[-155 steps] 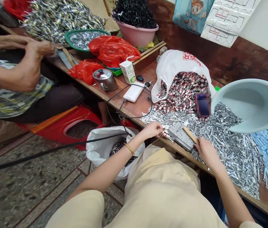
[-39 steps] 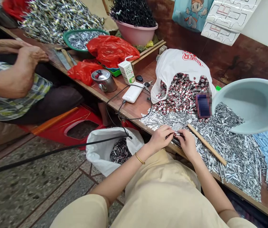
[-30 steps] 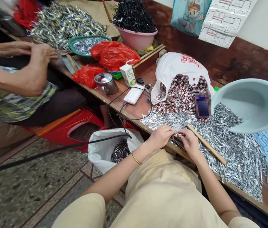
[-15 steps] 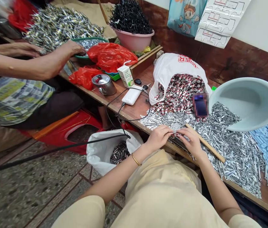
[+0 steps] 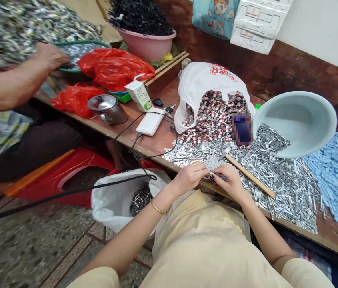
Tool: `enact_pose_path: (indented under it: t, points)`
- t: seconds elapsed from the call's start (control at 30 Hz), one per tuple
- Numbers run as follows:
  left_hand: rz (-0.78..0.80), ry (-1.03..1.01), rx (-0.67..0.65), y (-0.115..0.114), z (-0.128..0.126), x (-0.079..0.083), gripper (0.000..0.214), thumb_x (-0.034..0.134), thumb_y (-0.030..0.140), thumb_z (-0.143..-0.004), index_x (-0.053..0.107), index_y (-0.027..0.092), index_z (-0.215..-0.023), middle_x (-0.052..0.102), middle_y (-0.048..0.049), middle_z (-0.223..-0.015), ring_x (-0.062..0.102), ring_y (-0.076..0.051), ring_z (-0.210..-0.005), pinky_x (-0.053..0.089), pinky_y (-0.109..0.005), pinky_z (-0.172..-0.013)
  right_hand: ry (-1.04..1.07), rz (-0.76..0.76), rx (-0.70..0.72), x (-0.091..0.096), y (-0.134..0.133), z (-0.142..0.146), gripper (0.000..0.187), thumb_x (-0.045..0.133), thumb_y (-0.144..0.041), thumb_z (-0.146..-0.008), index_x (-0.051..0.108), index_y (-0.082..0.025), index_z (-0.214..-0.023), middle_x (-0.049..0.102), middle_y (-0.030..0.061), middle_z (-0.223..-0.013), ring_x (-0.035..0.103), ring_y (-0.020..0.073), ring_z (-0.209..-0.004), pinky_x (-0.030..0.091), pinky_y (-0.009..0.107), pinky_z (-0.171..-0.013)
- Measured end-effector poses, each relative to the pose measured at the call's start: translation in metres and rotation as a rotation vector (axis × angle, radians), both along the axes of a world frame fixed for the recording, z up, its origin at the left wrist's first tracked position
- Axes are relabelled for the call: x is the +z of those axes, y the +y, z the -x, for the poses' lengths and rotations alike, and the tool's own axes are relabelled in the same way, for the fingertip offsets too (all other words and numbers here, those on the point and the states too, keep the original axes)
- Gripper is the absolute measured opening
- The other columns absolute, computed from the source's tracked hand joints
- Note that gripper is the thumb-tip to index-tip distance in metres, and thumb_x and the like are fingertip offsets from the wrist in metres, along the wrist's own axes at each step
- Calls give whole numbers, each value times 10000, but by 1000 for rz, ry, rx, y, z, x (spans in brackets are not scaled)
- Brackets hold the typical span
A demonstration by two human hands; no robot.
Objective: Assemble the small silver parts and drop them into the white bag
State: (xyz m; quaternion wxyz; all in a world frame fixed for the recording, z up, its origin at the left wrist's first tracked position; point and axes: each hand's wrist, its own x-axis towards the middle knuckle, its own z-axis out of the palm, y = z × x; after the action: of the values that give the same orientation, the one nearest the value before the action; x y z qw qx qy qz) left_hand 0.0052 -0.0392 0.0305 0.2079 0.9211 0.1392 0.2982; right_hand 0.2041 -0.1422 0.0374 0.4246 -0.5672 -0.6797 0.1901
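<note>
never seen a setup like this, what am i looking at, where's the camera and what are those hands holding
There is no machine here: a person works with a bare left hand and right hand. Every picture comes from one camera worn on that person's head, looking forward and down. Both hands meet at a small part held in the fingers, too tiny to make out. On the table, a wooden-handled hammer lies on a heap of metal pieces. Beyond are a white plastic bag spilling red-and-silver parts and a pale basin; blue strips lie to the right. The arm at the left edge is another person's.
</note>
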Motion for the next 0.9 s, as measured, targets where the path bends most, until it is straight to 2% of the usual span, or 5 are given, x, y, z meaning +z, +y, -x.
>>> enact_pose_path:
  t: [0.37,0.43,0.53,0.63,0.9]
  points:
    - [773,-422,243,-47,-38,-17,200,634,348,-925,731,174,-908,716,-53,-863,675,-157,-792,568,-250,-688,415,151,-193,-16,-18,6,188,634,-398,-913,722,-232,-911,713,37,-849,657,188,-800,536,312,-728]
    - [801,-375,231,-42,-32,-18,243,657,396,-902,736,167,-878,720,-50,-825,676,-155,-746,568,-246,-664,317,202,-174,-12,-26,-24,204,597,-384,-936,723,-224,-942,725,44,-898,659,190,-815,538,312,-725]
    - [864,-346,311,-29,-16,-23,337,702,490,-844,731,154,-846,727,-43,-770,673,-155,-678,567,-249,-634,-79,152,-509,2,-34,-94,258,486,-321,-986,724,-220,-982,716,78,-970,627,221,-897,515,351,-777]
    - [947,-331,396,-19,-6,-30,441,757,577,-749,731,141,-810,734,-50,-741,671,-165,-662,567,-262,-631,-313,191,-580,13,-35,-154,243,500,-262,-968,738,-224,-938,690,108,-960,566,254,-913,473,374,-753]
    - [1128,-299,501,-10,2,-37,512,822,598,-613,756,128,-805,747,-70,-745,659,-172,-664,548,-273,-650,-748,333,-379,-2,-13,-179,178,545,-138,-901,700,-179,-824,664,105,-897,496,238,-866,357,340,-745]
